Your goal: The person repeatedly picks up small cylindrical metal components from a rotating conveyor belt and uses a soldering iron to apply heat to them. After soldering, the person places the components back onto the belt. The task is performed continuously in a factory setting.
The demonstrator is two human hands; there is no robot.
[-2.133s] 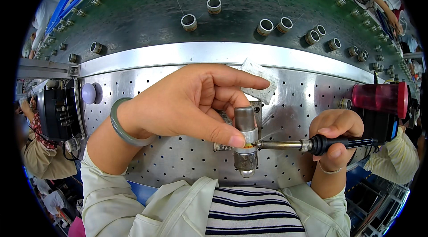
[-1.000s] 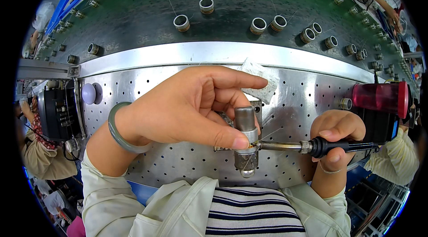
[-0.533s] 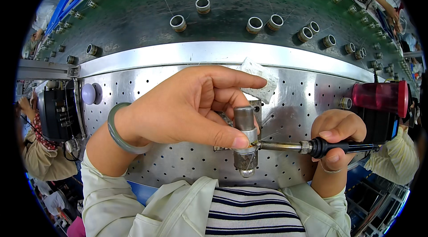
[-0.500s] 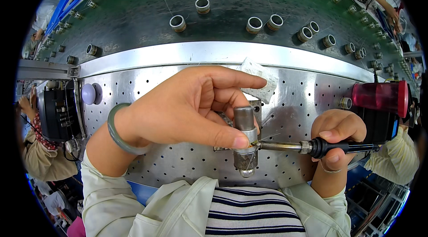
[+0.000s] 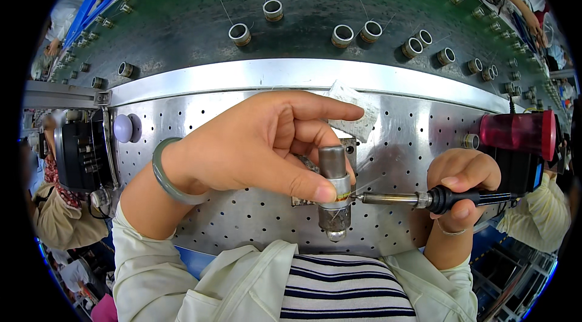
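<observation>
A perforated steel bench [image 5: 242, 225] fills the centre. At twelve o'clock, metal rings [image 5: 273, 10] stand on a green belt [image 5: 182, 19]. A red canister [image 5: 518, 131] sits at three o'clock, a lilac knob [image 5: 123, 128] at nine.

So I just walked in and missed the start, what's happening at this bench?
A person is working at a perforated metal worktop. Their left hand pinches a small grey metal cylinder upright between thumb and fingers. Their right hand grips a black-handled soldering iron, its tip touching the cylinder's side. Behind, short metal rings sit on a green belt.
</observation>
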